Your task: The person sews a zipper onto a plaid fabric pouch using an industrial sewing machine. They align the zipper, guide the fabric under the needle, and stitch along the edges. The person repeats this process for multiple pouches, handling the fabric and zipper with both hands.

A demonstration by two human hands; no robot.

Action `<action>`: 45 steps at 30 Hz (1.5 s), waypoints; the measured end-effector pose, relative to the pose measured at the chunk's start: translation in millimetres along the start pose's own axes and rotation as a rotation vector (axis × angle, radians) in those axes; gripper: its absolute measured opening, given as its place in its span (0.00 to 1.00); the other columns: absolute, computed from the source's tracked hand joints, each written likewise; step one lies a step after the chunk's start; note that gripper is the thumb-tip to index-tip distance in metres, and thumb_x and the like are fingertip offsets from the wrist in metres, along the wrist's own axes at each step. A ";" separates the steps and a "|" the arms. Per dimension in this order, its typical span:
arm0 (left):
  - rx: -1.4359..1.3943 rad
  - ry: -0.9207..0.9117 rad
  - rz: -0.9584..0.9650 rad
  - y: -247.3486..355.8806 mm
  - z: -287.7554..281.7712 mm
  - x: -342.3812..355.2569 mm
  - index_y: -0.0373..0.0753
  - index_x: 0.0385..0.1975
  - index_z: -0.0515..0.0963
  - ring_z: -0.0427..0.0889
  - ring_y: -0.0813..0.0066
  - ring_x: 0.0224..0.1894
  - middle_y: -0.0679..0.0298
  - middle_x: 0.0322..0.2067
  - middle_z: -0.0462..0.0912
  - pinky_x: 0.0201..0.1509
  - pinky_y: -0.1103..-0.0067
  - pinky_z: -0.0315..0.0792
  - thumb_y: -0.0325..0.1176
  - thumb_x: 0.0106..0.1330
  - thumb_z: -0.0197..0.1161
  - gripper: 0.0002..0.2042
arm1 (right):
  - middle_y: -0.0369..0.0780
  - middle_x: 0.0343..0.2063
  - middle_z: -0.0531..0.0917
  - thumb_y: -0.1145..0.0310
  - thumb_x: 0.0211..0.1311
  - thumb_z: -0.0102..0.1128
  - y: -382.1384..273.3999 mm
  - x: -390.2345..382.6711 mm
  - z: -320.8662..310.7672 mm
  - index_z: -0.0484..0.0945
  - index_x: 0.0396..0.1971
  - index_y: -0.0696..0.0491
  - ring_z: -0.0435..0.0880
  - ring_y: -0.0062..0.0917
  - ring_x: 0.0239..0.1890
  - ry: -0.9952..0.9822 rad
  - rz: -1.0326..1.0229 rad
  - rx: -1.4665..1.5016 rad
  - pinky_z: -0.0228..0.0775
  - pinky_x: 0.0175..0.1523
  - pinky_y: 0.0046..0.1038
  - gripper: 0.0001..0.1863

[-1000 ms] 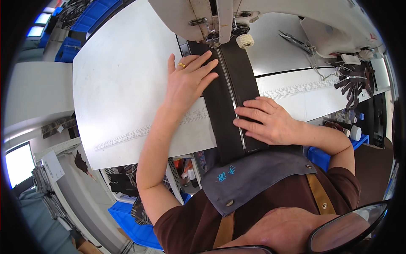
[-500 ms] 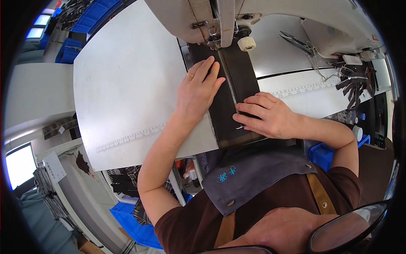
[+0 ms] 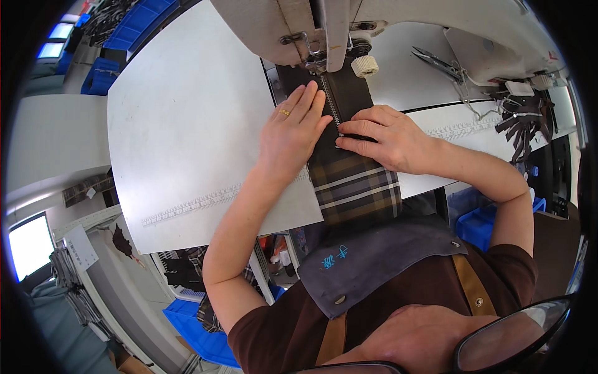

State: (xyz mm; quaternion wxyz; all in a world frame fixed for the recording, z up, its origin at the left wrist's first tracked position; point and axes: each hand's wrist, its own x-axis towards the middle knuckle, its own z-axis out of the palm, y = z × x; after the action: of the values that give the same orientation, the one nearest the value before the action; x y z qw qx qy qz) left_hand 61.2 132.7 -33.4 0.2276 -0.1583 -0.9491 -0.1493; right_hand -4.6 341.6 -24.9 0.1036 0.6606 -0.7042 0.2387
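A dark brown fabric piece (image 3: 355,93) with a plaid section (image 3: 356,190) lies on the sewing table and runs under the needle area of a sewing machine (image 3: 268,28). Along its middle a metal-toothed zipper (image 3: 331,105) leads up to the presser foot. My left hand (image 3: 291,131), with a ring on one finger, rests flat on the fabric left of the zipper, fingers stretched toward the machine. My right hand (image 3: 392,140) has its thumb and fingertips at the zipper's near end, seemingly gripping it. What lies beneath its fingers is hidden.
A white table (image 3: 180,124) carries a printed ruler strip (image 3: 193,203). Dark-bladed scissors (image 3: 436,64) lie right of the machine head, near a hanging bunch of dark strips (image 3: 523,128). Blue bins (image 3: 476,227) stand below the table edge. A grey apron (image 3: 380,262) covers my front.
The fabric has advanced toward the machine, and the plaid section now shows below my right hand. My right hand has moved up with the zipper's end. The left hand has barely moved.
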 end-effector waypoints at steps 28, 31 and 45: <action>-0.187 0.007 -0.163 -10.3 2.4 9.0 0.35 0.44 0.78 0.73 0.63 0.51 0.62 0.48 0.78 0.56 0.73 0.66 0.27 0.60 0.58 0.12 | 0.36 0.19 0.77 0.66 0.64 0.53 46.8 29.4 -21.4 0.76 0.41 0.54 0.73 0.16 0.15 0.165 0.973 1.178 0.65 0.21 0.17 0.10; -0.383 0.007 -0.284 -16.1 0.8 9.5 0.36 0.43 0.79 0.73 0.65 0.51 0.63 0.48 0.79 0.56 0.74 0.65 0.27 0.60 0.58 0.12 | 0.34 0.15 0.75 0.65 0.63 0.55 50.5 30.7 -11.2 0.77 0.41 0.53 0.74 0.17 0.16 0.129 0.730 0.823 0.65 0.21 0.18 0.10; -0.096 0.065 -0.048 -23.3 1.2 25.4 0.37 0.33 0.79 0.79 0.63 0.35 0.63 0.34 0.80 0.37 0.74 0.74 0.28 0.53 0.64 0.08 | 0.41 0.24 0.78 0.66 0.54 0.59 60.1 39.1 32.7 0.79 0.30 0.53 0.78 0.35 0.30 0.278 0.283 0.050 0.70 0.34 0.33 0.07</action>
State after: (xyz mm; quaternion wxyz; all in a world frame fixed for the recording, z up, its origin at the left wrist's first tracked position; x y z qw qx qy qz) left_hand 30.7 117.9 -27.2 0.2470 -0.1415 -0.9365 -0.2050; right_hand -62.1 292.5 -47.1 0.1486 0.5182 -0.7627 0.3572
